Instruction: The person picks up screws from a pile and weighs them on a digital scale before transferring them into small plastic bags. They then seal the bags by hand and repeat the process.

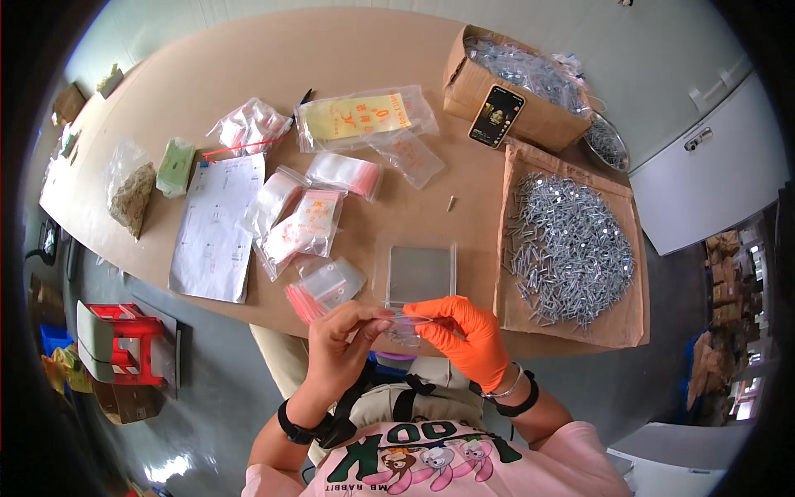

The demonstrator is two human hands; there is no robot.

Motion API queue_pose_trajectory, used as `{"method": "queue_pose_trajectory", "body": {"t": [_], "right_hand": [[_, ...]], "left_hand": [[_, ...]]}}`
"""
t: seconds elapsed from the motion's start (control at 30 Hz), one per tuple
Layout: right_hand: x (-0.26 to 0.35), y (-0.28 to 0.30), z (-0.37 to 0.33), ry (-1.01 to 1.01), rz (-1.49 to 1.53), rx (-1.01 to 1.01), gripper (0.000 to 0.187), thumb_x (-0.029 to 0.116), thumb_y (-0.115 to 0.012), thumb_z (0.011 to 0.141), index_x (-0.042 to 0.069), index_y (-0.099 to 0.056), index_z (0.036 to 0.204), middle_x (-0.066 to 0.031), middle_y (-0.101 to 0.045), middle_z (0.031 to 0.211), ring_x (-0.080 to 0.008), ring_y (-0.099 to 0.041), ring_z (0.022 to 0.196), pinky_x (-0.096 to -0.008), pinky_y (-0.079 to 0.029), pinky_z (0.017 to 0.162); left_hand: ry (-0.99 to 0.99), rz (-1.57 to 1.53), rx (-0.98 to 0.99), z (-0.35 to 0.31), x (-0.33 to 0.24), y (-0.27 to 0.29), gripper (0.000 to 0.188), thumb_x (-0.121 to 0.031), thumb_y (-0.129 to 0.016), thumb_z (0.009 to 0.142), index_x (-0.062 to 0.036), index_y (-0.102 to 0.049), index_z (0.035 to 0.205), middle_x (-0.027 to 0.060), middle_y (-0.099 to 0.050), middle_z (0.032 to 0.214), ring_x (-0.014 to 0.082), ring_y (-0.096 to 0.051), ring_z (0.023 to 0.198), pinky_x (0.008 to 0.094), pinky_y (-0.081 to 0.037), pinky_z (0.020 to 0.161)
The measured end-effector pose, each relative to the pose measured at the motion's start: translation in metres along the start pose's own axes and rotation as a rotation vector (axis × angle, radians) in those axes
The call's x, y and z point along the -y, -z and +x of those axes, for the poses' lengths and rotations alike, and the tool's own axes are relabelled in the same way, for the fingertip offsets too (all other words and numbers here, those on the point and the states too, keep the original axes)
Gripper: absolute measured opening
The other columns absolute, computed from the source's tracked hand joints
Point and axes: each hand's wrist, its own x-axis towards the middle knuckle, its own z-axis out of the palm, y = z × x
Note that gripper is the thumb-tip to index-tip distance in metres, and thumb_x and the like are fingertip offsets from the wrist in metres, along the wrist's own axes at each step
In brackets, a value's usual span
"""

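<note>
At the far left of the table, a clear bag with a rough tan lump lies next to a green packet. To their right is a sheet of paper, its long side running roughly away from the person. Then come packs of small zip bags, and nearest the person, at the table's edge, a fanned stack of zip bags just beyond the left hand.

The bare left hand has thumb and fingers pinched on the left end of a small clear bag. The bag is in front of the person's body, between the two hands and close to both, at the near edge of the table. Its upper edge runs sideways from one hand to the other, and the rest seems to hang below; what is inside is too small to tell.

Beyond the bag sits a square clear tray, with a single screw lying farther off. The right hand, in an orange glove, grips the bag's right end between thumb and fingers.

At the right, a heap of screws rests on a flattened cardboard sheet. The heap is beyond and to the right of the right hand, which is much the nearer hand. A phone leans on a cardboard box behind.
</note>
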Motion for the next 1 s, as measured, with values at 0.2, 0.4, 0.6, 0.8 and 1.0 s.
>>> {"method": "queue_pose_trajectory", "body": {"t": [0.2, 0.4, 0.6, 0.8, 1.0], "right_hand": [[0.005, 0.006, -0.001, 0.050, -0.008, 0.052, 0.017, 0.008, -0.069, 0.096, 0.003, -0.070, 0.112, -0.0070, -0.073, 0.107, -0.0100, -0.067, 0.089, -0.0249, -0.055, 0.075], [0.009, 0.005, 0.002, 0.090, -0.073, 0.069, 0.011, 0.006, -0.066, 0.096, 0.005, -0.069, 0.107, -0.0062, -0.072, 0.105, -0.0123, -0.067, 0.088, -0.0260, -0.056, 0.074], [0.012, 0.006, 0.007, 0.169, -0.268, 0.124, 0.012, 0.009, -0.070, 0.094, 0.005, -0.070, 0.105, -0.0071, -0.073, 0.099, -0.0150, -0.070, 0.083, -0.0300, -0.056, 0.072], [0.011, 0.043, 0.039, 0.118, -0.265, 0.470, 0.014, 0.008, -0.069, 0.092, 0.007, -0.073, 0.106, -0.0082, -0.075, 0.100, -0.0217, -0.072, 0.088, -0.0322, -0.056, 0.080], [-0.023, 0.118, 0.154, 0.028, -0.985, 0.200, 0.031, 0.006, -0.067, 0.087, 0.015, -0.072, 0.116, -0.0102, -0.066, 0.115, -0.0318, -0.061, 0.111, -0.0402, -0.050, 0.097]], "left_hand": [[-0.016, -0.025, -0.032, -0.001, -0.008, 0.000, 0.008, -0.001, -0.072, 0.091, 0.0017, -0.072, 0.099, 0.0071, -0.073, 0.087, 0.0122, -0.067, 0.077, 0.0256, -0.053, 0.071], [0.037, -0.089, -0.014, -0.001, -0.016, -0.003, 0.007, -0.001, -0.073, 0.089, 0.0020, -0.070, 0.094, 0.0067, -0.071, 0.085, 0.0144, -0.068, 0.078, 0.0268, -0.053, 0.073], [-0.109, 0.061, 0.080, 0.006, -0.019, -0.010, 0.008, 0.000, -0.075, 0.085, 0.0011, -0.070, 0.092, 0.0095, -0.070, 0.087, 0.0199, -0.068, 0.081, 0.0298, -0.053, 0.075], [0.019, -0.046, 0.124, -0.008, -0.008, 0.001, 0.008, -0.003, -0.078, 0.084, 0.0007, -0.072, 0.084, 0.0073, -0.072, 0.083, 0.0144, -0.067, 0.076, 0.0272, -0.052, 0.069], [0.637, 0.060, 0.331, -0.048, 0.029, 0.024, 0.008, -0.004, -0.075, 0.090, 0.0045, -0.074, 0.091, 0.0040, -0.074, 0.087, 0.0089, -0.066, 0.077, 0.0239, -0.054, 0.071]]}}
